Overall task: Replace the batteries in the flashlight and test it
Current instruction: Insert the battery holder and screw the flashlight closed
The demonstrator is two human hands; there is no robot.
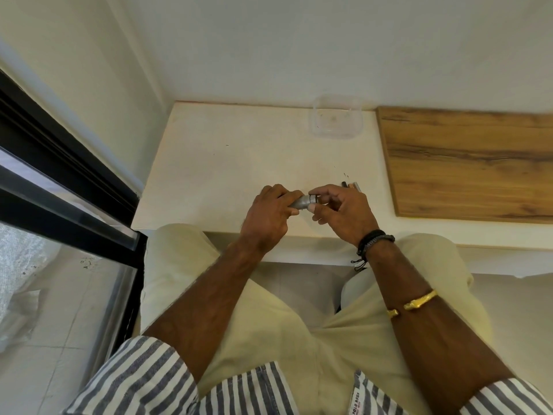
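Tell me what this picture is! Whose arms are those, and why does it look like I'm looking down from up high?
There is no machine here, just a person sitting at a table. The single picture comes from a camera worn on their head, pointing forward and down, so you see their own arms and lap as they would.

Their left hand grips a small silver flashlight. Their right hand pinches its dark end with the fingertips.

On the white table, just behind the right hand, lie what look like batteries, partly hidden. Farther back sits a clear plastic box, and to the right lies a wooden board.
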